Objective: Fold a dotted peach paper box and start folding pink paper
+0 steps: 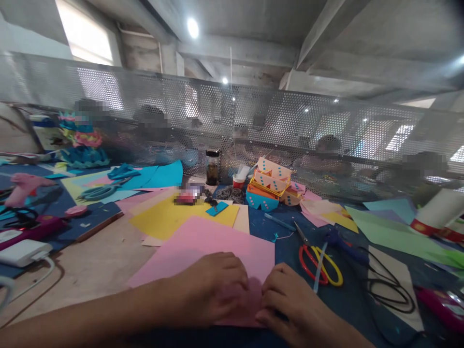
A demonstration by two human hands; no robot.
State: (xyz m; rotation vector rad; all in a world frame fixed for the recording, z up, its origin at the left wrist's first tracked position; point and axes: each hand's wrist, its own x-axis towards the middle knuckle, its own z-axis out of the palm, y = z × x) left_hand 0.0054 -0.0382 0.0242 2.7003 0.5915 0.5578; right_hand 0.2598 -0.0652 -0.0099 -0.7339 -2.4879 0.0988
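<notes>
Right, I see both hands, left point(213, 290) and right point(290, 304), fingers curled and pinching the near edge of the pink sheet point(217, 241) on the bench point(101, 261). It's a fold, I judge; a firm, even crease comes next.

The desk point(97, 261) is carrying pink paper point(217, 241), yellow paper point(170, 217), scissors point(306, 244) and a pen point(279, 222).
</notes>
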